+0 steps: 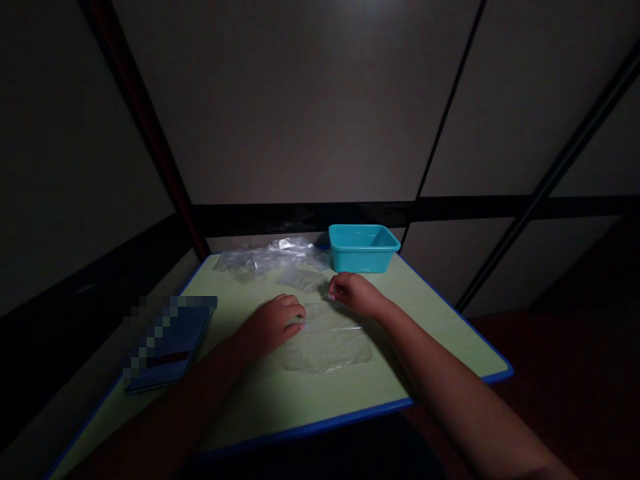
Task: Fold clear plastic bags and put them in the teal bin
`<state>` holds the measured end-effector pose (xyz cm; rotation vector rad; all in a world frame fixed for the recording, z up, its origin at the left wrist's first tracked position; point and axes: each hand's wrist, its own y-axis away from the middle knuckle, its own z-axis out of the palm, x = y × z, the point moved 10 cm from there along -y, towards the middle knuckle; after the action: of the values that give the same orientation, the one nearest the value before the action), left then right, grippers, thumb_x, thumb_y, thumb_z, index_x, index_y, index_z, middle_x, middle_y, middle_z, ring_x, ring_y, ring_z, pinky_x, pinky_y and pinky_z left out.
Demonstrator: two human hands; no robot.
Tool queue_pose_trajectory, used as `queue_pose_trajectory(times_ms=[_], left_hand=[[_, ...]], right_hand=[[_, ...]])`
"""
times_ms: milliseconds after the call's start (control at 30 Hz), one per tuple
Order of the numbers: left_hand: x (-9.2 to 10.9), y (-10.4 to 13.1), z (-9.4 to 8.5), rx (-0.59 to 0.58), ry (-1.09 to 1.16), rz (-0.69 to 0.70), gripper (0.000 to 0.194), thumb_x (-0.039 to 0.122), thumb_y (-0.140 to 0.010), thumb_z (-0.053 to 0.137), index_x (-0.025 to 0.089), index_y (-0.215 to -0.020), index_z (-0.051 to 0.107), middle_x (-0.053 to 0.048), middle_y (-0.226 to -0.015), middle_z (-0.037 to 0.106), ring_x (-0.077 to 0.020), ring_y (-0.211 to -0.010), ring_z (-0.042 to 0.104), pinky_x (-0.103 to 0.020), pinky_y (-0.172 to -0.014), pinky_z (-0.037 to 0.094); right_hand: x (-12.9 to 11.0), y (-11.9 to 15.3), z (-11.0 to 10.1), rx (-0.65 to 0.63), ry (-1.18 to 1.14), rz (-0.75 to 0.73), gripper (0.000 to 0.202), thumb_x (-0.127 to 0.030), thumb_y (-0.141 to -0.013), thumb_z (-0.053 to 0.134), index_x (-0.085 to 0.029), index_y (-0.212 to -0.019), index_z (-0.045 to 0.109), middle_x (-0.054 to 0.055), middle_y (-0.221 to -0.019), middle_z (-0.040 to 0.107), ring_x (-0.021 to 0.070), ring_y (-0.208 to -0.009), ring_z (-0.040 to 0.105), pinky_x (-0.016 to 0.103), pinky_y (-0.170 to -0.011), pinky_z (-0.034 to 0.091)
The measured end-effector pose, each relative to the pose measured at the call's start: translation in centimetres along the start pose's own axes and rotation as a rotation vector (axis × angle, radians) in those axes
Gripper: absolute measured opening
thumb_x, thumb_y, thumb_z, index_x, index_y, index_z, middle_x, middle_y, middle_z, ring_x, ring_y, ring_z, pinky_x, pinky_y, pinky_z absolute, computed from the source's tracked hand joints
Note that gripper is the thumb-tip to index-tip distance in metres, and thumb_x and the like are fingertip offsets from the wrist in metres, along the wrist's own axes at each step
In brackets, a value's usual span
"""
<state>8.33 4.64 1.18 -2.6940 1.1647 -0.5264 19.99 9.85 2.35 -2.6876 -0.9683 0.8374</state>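
A clear plastic bag [327, 343] lies flat on the pale green table in front of me. My left hand [274, 321] is at the bag's upper left edge, palm down. Its thumb and fingers are apart, with no object visible between them. My right hand [354, 293] hovers or rests just beyond the bag's upper right edge, its fingers curled together. Whatever may be in that pinch is too small and dark to make out. Past the hands lies a small clear packet [300, 279], flat on the table.
A turquoise plastic basin [364, 260] stands at the table's far right. Crumpled clear plastic [270, 259] spreads along the far left edge. A dark blue book or folder [173, 343] lies at the left. The table [440, 333] has a blue rim and stands against a panelled wall.
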Motion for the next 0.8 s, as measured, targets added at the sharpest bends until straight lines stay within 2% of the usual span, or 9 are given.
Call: queue_pose_trajectory(times_ms=[100,167,233,367,467,533,600,700,800], left_hand=[[-0.7,0.2,-0.8,0.019,-0.125,-0.144,0.020,0.032,-0.083,0.053,0.020,-0.096,0.062,-0.006,-0.097,0.060,-0.0201,-0.094,0.052,-0.034,-0.088,0.041],[-2.3,0.9,-2.3,0.094,-0.275,-0.362,0.037,0.041,-0.082,0.053,0.021,-0.112,0.057,-0.009,-0.112,0.057,-0.0256,-0.107,0.048,-0.043,-0.094,0.037],[-4.4,2.3,-3.6,0.152,-0.405,-0.627,0.056,0.053,-0.082,0.047,0.023,-0.129,0.045,-0.014,-0.133,0.044,-0.0347,-0.122,0.035,-0.060,-0.096,0.028],[-8.1,4.7,-2.4,0.036,-0.387,-0.918,0.067,0.065,-0.081,0.034,0.034,-0.140,0.026,-0.012,-0.151,0.013,-0.0437,-0.134,0.003,-0.079,-0.085,0.013],[-9.9,5.9,-1.4,-0.015,-0.265,-1.014,0.071,0.068,-0.078,0.035,0.036,-0.141,0.022,-0.010,-0.152,0.004,-0.0473,-0.133,-0.004,-0.082,-0.078,0.016],[-10.1,6.0,-1.8,0.026,-0.236,-1.016,0.073,0.068,-0.077,0.038,0.034,-0.141,0.023,-0.013,-0.152,0.005,-0.0496,-0.132,0.001,-0.081,-0.077,0.020],[-9.0,5.1,-3.5,0.151,-0.311,-0.927,0.072,0.064,-0.079,0.040,0.031,-0.141,0.023,-0.015,-0.151,0.007,-0.0482,-0.132,0.004,-0.080,-0.081,0.018],[-6.0,3.2,-5.6,0.314,-0.386,-0.690,0.072,0.056,-0.082,0.044,0.023,-0.142,0.023,-0.019,-0.150,0.011,-0.0423,-0.134,0.010,-0.071,-0.094,0.017],[-2.7,1.2,-4.7,0.252,-0.237,-0.365,0.065,0.048,-0.083,0.049,0.017,-0.138,0.033,-0.019,-0.147,0.020,-0.0348,-0.132,0.024,-0.053,-0.102,0.026]], right_hand=[[0.1,0.1,0.6,-0.054,0.017,0.010,0.006,-0.015,-0.073,0.058,-0.015,-0.077,0.062,0.001,-0.067,0.058,0.0098,-0.060,0.046,0.020,-0.055,0.029],[0.1,0.2,0.9,-0.076,0.014,0.013,0.007,-0.020,-0.076,0.056,-0.016,-0.076,0.061,0.002,-0.068,0.060,0.0104,-0.060,0.047,0.021,-0.055,0.030],[0.2,0.2,1.3,-0.104,0.015,0.036,0.009,-0.023,-0.077,0.054,-0.016,-0.076,0.061,0.002,-0.067,0.060,0.0109,-0.058,0.048,0.022,-0.054,0.030],[0.2,0.3,1.4,-0.122,0.001,0.047,0.015,-0.026,-0.079,0.051,-0.017,-0.077,0.061,0.004,-0.070,0.062,0.0128,-0.060,0.050,0.023,-0.055,0.032],[0.2,0.4,1.4,-0.127,-0.014,0.063,0.017,-0.027,-0.081,0.048,-0.016,-0.079,0.061,0.005,-0.072,0.063,0.0140,-0.062,0.052,0.024,-0.057,0.033],[0.1,0.4,1.4,-0.125,-0.019,0.068,0.017,-0.026,-0.081,0.048,-0.016,-0.080,0.061,0.006,-0.073,0.063,0.0145,-0.063,0.052,0.025,-0.058,0.034],[0.1,0.4,1.3,-0.122,-0.019,0.073,0.017,-0.028,-0.081,0.049,-0.016,-0.079,0.061,0.005,-0.072,0.063,0.0144,-0.063,0.052,0.025,-0.058,0.034],[0.2,0.4,1.3,-0.117,-0.007,0.084,0.019,-0.030,-0.082,0.050,-0.016,-0.077,0.061,0.004,-0.070,0.062,0.0131,-0.060,0.050,0.024,-0.056,0.032],[-0.2,0.3,1.3,-0.121,0.015,0.055,0.014,-0.025,-0.080,0.052,-0.016,-0.078,0.061,0.003,-0.070,0.062,0.0119,-0.060,0.049,0.022,-0.056,0.031]])
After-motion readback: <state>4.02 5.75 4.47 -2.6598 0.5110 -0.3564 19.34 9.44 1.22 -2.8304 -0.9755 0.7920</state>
